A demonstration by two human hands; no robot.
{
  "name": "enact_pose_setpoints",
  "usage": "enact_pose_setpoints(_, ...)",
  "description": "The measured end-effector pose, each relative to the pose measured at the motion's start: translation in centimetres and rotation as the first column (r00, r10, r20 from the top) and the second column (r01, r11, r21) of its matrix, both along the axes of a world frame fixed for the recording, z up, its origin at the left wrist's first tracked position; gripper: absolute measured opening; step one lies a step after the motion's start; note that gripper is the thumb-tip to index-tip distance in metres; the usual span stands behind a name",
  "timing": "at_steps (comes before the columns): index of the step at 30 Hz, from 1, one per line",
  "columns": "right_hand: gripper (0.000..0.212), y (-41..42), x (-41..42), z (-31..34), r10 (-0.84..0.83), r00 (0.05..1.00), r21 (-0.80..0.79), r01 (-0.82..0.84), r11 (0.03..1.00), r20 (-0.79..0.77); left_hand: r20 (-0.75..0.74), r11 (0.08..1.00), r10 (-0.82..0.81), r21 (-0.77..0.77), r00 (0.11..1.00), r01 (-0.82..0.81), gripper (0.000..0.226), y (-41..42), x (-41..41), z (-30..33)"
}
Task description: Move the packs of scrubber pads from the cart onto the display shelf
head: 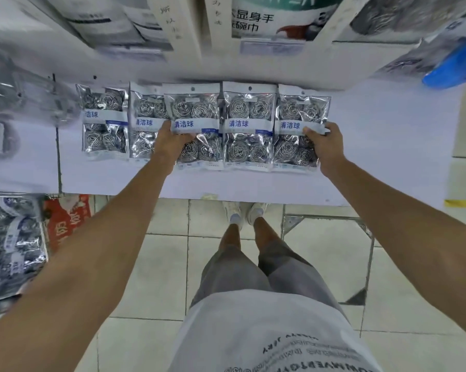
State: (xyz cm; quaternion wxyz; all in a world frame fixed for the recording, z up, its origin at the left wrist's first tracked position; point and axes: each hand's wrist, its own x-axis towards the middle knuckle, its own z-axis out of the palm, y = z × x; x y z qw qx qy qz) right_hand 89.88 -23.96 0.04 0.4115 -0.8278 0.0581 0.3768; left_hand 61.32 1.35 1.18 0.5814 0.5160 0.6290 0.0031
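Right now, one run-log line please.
shelf: five scrubber packs in row | left hand: grips middle pack | right hand: grips rightmost pack

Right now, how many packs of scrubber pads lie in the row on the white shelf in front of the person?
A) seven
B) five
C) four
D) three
B: five packs lie side by side on the white shelf; the left hand grips the third pack and the right hand grips the fifth pack.

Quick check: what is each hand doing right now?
Left hand: grips the middle scrubber pack on the shelf.
Right hand: grips the rightmost scrubber pack.
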Motion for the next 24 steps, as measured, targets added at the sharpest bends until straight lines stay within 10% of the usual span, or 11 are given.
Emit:
enact_pose_setpoints(14, 0.083, -0.1, -1.3, 2.4, 0.378, 0.91, -0.287, -0.321, 0.902, 0.171, -0.163, 0.954, -0.208, 0.184, 0.964, 0.237, 0.073, -0.4, -0.7, 0.3)
enact_pose_setpoints(24, 0.044, -0.5, -8.8, 10.2, 0.735, 0.591, -0.362, -0.64, 0.678, 0.332, -0.315, 0.812, -0.394, 0.32, 0.863, 0.488, 0.051, -5.4, -5.7, 8.1)
